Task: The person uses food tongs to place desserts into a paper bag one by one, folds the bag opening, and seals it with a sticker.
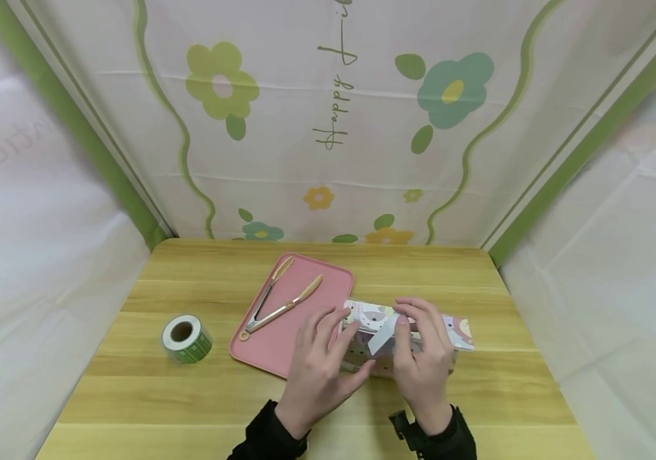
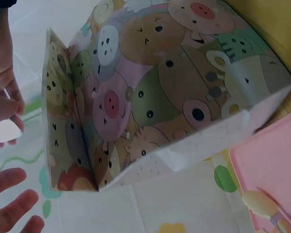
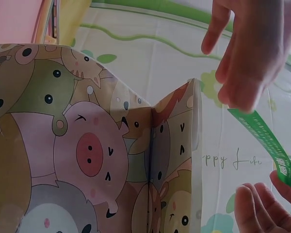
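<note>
Between my right thumb and fingers, my right hand (image 1: 427, 354) pinches a label strip (image 1: 383, 335). The label is green with white lettering in the right wrist view and shows its white face in the head view. Beneath the hands stands a cardboard box (image 2: 136, 92) printed with cartoon animals; a flap (image 3: 177, 160) angles out along one edge. My left hand (image 1: 319, 364) is at the box's left end, fingers spread. In the left wrist view these fingers (image 2: 12, 211) are apart from the label. Part of the box is hidden by the hands.
Left of the box, a pink tray (image 1: 270, 354) lies on the wooden table (image 1: 149, 396), carrying metal tongs (image 1: 276, 313) with beige tips. Further left sits a roll of green labels (image 1: 187, 338). A flowered curtain (image 1: 328, 172) hangs behind the table.
</note>
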A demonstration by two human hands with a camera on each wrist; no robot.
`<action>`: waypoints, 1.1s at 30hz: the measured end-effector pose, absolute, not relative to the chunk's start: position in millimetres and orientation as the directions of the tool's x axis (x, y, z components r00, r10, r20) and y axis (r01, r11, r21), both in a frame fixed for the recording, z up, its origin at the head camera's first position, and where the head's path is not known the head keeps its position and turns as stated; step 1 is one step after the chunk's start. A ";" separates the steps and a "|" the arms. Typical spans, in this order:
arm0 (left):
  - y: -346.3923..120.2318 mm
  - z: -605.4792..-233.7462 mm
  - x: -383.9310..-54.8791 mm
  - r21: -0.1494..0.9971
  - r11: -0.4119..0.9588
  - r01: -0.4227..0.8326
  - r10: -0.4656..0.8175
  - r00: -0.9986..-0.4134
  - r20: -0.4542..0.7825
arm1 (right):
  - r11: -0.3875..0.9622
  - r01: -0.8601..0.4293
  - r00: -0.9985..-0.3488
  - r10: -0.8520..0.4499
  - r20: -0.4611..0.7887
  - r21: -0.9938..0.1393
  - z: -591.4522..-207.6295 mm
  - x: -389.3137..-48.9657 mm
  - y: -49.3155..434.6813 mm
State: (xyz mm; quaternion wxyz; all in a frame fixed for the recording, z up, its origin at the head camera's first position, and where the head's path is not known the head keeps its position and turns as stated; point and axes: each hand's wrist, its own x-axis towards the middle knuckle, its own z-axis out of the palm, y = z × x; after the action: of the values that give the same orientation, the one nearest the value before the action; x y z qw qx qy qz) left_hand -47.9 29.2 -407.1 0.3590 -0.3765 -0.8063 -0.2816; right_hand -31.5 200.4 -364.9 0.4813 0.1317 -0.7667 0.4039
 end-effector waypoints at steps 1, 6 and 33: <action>31.3 -406.6 -47.8 0.184 0.560 0.808 0.398 -0.457 0.795 | 0.640 -0.590 -0.502 0.186 0.844 -0.492 -364.8 -31.3 200.3; 38.9 -404.0 -47.3 0.187 0.560 0.807 0.373 -0.446 0.813 | 0.642 -0.584 -0.506 0.189 0.841 -0.496 -366.1 -31.0 200.1; 50.2 -403.2 -43.5 0.427 0.443 0.788 0.266 -0.571 0.777 | 0.453 -0.576 -0.663 0.229 0.713 -0.681 -373.2 -21.9 202.3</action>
State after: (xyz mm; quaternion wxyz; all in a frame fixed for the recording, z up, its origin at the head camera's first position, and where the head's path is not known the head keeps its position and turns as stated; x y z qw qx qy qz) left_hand -43.5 50.2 -403.2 0.3199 -0.3352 -0.7867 -0.4079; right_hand -21.9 202.3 -373.2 0.3943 0.1146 -0.7556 0.5104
